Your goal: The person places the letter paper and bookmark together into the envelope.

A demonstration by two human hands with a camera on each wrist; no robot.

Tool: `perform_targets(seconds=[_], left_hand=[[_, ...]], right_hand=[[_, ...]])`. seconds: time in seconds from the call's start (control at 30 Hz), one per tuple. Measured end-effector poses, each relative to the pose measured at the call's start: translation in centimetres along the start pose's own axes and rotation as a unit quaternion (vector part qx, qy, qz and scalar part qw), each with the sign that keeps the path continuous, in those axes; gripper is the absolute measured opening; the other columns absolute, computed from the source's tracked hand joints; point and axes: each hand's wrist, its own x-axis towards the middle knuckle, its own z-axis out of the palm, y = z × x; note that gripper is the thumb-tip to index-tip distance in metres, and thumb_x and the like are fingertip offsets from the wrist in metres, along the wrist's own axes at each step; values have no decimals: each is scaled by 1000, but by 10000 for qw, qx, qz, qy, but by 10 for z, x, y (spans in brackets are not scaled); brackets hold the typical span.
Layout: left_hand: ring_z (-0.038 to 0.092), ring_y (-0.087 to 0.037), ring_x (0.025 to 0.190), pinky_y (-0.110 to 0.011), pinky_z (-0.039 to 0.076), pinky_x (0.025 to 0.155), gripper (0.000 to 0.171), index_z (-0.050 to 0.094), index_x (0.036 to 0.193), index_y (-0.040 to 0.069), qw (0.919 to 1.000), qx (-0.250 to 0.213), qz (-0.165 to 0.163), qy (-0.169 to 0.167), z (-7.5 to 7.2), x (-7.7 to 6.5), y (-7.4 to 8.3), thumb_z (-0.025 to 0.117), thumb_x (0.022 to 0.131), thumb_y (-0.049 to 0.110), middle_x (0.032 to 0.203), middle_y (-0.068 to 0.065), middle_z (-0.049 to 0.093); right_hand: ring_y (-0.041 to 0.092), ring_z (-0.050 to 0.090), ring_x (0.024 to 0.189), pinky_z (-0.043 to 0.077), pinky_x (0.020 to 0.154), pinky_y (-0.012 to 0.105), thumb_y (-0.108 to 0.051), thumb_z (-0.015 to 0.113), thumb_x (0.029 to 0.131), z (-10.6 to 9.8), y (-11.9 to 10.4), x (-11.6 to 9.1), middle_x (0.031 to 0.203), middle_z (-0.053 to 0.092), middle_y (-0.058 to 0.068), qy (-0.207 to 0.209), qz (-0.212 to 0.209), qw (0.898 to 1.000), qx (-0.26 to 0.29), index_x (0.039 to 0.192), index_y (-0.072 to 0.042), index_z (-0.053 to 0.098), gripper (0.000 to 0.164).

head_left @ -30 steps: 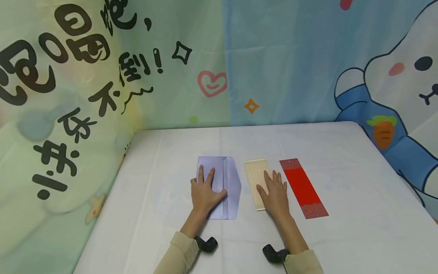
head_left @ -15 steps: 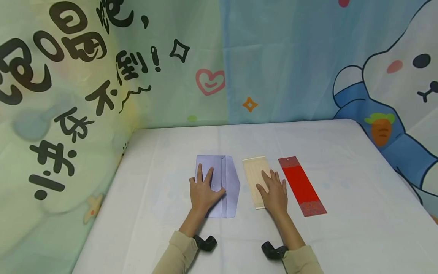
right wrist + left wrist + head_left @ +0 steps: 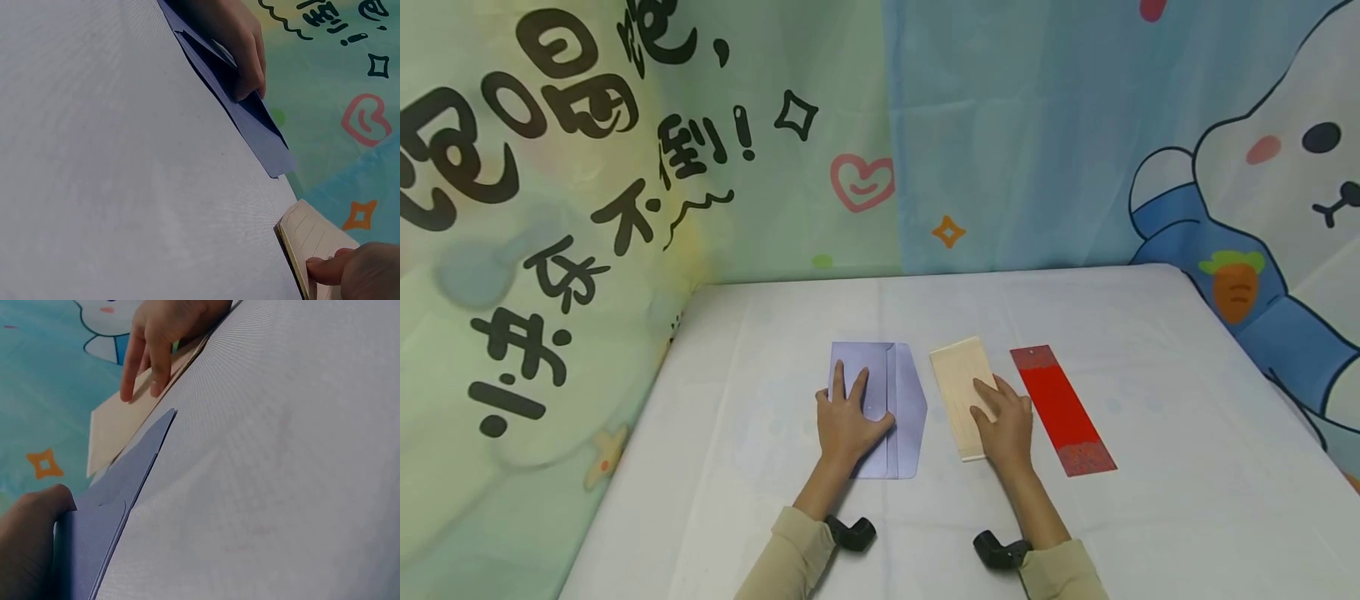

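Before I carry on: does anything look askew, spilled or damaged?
Nothing looks spilled or damaged. Only mildly odd: the red strip, right of the pad, lies at a slant, while the envelope under the left hand sits nearly straight. The pad slants too.

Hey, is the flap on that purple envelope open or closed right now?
Open: in the head view, the flap of the purple envelope lies spread out to the right, not folded over its front.

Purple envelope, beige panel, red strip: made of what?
Purple envelope: likely paper, fairly matte; thin edges, folded flap.
Beige panel: perhaps bamboo, wood or card, matte; fine parallel lines.
Red strip: card or plastic, unclear; smooth middle, speckled ends.
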Motion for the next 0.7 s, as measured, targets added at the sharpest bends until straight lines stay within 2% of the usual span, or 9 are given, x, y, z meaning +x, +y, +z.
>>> perform_targets(seconds=[0.1,0.2,0.37,0.53,0.7], left_hand=[[46,-36,79,-39,42,60,76,60,125,18,10000,29,-27,-21,1,0,0,65,58,53,139,-20,40],[47,-36,80,-39,43,60,76,60,125,18,10000,41,-15,-21,1,0,0,65,58,54,139,-20,40],[46,-36,82,-39,43,60,76,59,125,18,10000,50,-20,-56,0,0,0,66,58,53,139,-20,40],[46,-36,81,-39,43,60,76,60,125,18,10000,60,-1,-11,0,0,-1,66,57,53,139,-20,40],[47,-36,81,-39,43,60,77,59,125,18,9999,94,0,-62,0,0,-1,66,57,55,139,-20,40]], right_hand=[[39,45,104,35,84,47,3,72,72,-1,-1,0,120,54,25,-193,234,9994,169,115,-6,66,44],[37,46,110,35,90,50,2,70,75,-3,-4,1,117,56,21,-377,543,9970,394,116,-8,66,42],[28,49,116,36,98,41,-1,66,81,-8,-12,1,118,60,12,-624,1025,9858,1175,118,-10,65,38],[20,43,124,33,100,35,-6,64,84,-9,-19,1,128,55,7,-994,1406,9678,1838,125,-12,59,41],[21,45,122,43,88,29,-6,64,84,-3,-25,1,141,41,5,-1612,1777,9362,2568,136,-17,48,55]])
